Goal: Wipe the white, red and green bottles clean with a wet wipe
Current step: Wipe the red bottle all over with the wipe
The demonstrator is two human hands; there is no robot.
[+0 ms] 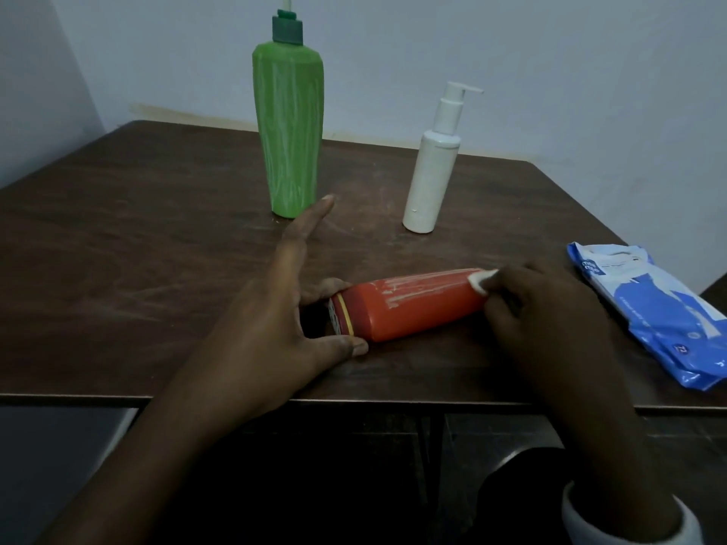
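The red bottle [409, 308] lies on its side on the table [118, 230], between the two hands. The left hand [275, 308] pinches its cap end with thumb and one finger, while the forefinger points away. At the other end, the right hand [550, 308] is clenched around a wet wipe [482, 279] that it presses on the bottle's base.

White streaks run along the upper side, from the wipe towards the pinch. To do this step well, I think long strokes along the body are best, with the left hand turning the bottle a little between strokes.

Beyond the left hand stand the green bottle [289, 131], streaked too, and the white bottle [429, 179]. Just outside the right hand lies a blue pack [649, 308]; its white writing is too blurred to read. I see no readable label on the bottles.
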